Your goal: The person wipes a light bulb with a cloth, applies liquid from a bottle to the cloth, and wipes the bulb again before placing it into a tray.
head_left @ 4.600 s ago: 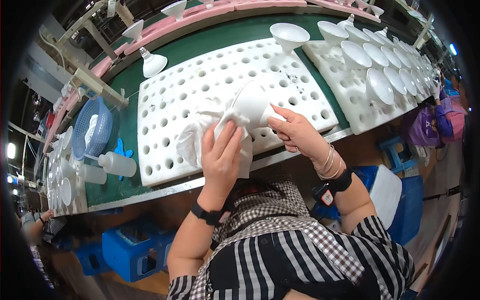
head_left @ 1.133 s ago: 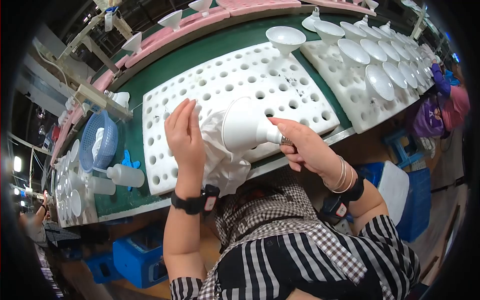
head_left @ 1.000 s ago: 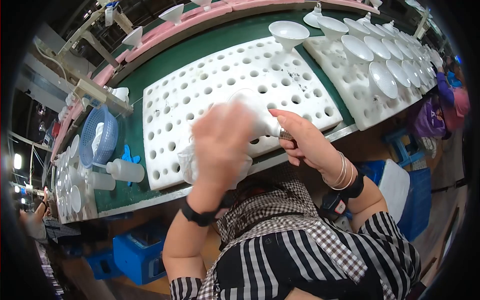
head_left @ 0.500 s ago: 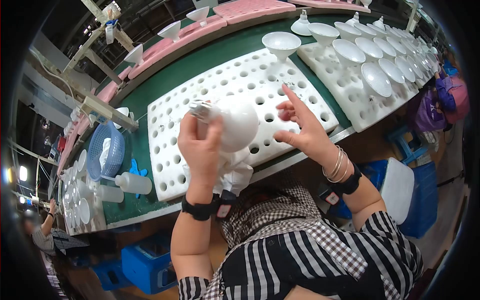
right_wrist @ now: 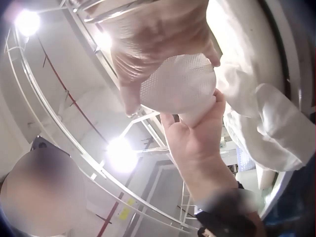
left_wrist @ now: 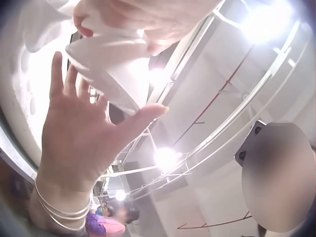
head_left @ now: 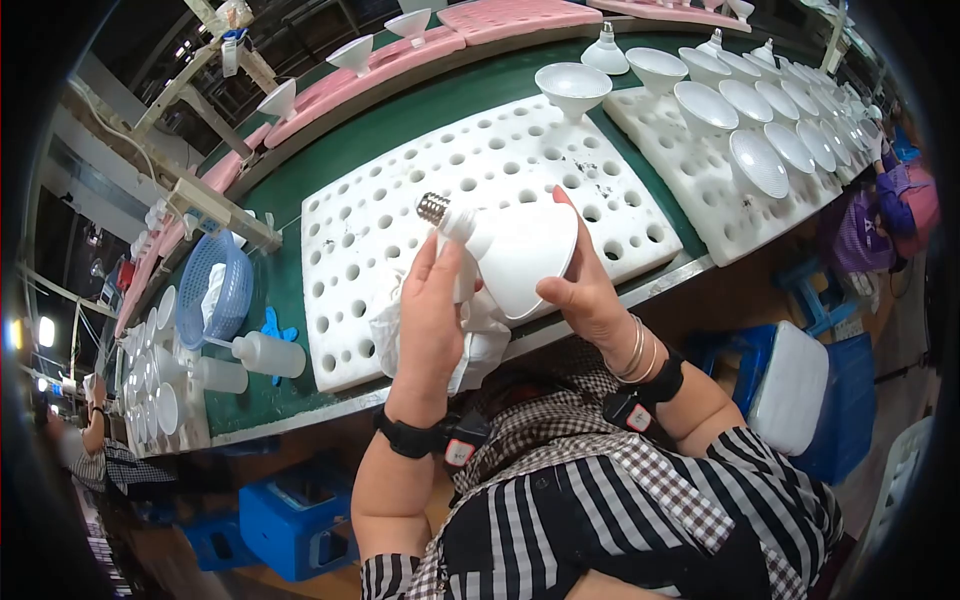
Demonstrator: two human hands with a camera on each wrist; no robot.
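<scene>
A white lamp (head_left: pixel 522 255) with a metal screw base is held between both hands above the foam board. The left hand (head_left: pixel 430 315) pinches its neck just below the threads. At the wide rim, the right hand (head_left: pixel 590 285) grips with the thumb on the near side and fingers behind. In the right wrist view the textured lens (right_wrist: pixel 180 84) lies against the right palm (right_wrist: pixel 158 34), and the left hand (right_wrist: pixel 197 143) is at the neck. A crumpled white cloth (head_left: pixel 480 352) lies under the hands, partly hidden.
The foam board (head_left: pixel 345 215) full of holes lies on the green table. One lamp (head_left: pixel 573 85) stands at its far corner; several fill another board (head_left: pixel 690 170) at right. A blue basket (head_left: pixel 215 290) and bottles (head_left: pixel 268 355) are at left.
The lamp has turned so its base points up and left, its wide end to the right. My right hand, free half a second ago, has closed on the rim; my left hand keeps the neck.
</scene>
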